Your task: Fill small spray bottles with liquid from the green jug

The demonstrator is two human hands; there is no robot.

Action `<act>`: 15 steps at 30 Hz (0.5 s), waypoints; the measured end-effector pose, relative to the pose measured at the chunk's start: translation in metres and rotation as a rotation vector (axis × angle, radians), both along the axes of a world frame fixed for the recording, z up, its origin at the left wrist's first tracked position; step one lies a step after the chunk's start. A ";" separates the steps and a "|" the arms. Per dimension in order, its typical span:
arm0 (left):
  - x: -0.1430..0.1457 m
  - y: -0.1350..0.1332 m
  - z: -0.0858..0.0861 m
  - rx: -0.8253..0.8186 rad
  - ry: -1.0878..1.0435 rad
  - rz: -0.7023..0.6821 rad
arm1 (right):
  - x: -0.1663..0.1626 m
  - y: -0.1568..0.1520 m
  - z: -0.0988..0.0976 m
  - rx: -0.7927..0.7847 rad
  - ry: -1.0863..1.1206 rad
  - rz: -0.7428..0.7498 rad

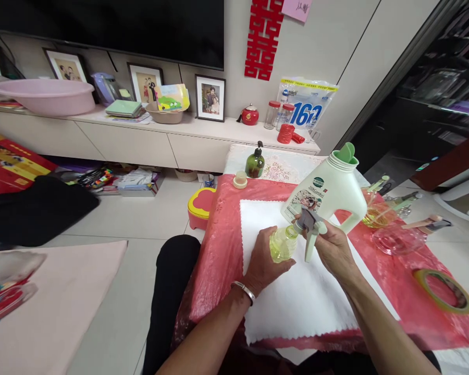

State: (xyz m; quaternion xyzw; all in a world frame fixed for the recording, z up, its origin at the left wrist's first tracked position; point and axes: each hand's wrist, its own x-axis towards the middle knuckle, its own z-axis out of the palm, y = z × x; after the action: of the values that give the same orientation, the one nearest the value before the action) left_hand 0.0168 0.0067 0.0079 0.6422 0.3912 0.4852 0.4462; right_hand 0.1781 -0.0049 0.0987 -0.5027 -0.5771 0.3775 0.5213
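Behind the pale green jug (328,187) and off to its left runs a long whitish cabinet (128,138), with a dark television (101,31) above. The desk (281,169) bears the jug; red plastic sheeting (219,250) covers most of the top, and a flowered surface shows behind the jug. A white cloth (297,307) with a scalloped edge lies on the sheeting, mostly in front of the jug. The jug itself stands upright, a green spout (346,152) at its open mouth.

In front of the jug, the left hand (263,263) has its grip curved part-way round the body of a clear spray bottle (282,245) with yellowish liquid inside. The right hand (334,250) has its grip closed round the grey and green spray head (308,221) at the bottle's neck; whether the head is fully screwed down cannot be told. The bottle is held tilted above the cloth, overlapping the jug's lower left in view.

More clear bottles (400,240) are right of the jug, and a roll of tape (464,301) lies nearer than they do. Left of the jug are a dark green pump bottle (255,164) and, smallest, a cream cap (239,180)
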 end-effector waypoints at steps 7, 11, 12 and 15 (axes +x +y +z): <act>0.000 0.001 -0.001 0.017 0.008 -0.004 | 0.002 0.001 -0.002 -0.029 -0.067 0.031; 0.001 0.001 -0.003 0.035 0.023 0.000 | 0.003 0.003 -0.004 -0.033 -0.089 0.047; 0.001 0.002 -0.003 0.041 0.027 0.000 | 0.003 0.003 -0.004 -0.032 -0.092 0.050; 0.001 0.002 -0.005 0.059 0.030 -0.005 | 0.004 0.003 -0.006 -0.031 -0.101 0.057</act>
State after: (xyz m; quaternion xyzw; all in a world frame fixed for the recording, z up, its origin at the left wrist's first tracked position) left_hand 0.0183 0.0088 0.0032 0.6634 0.3817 0.4857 0.4223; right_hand 0.1820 -0.0021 0.0926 -0.5126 -0.6108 0.3752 0.4726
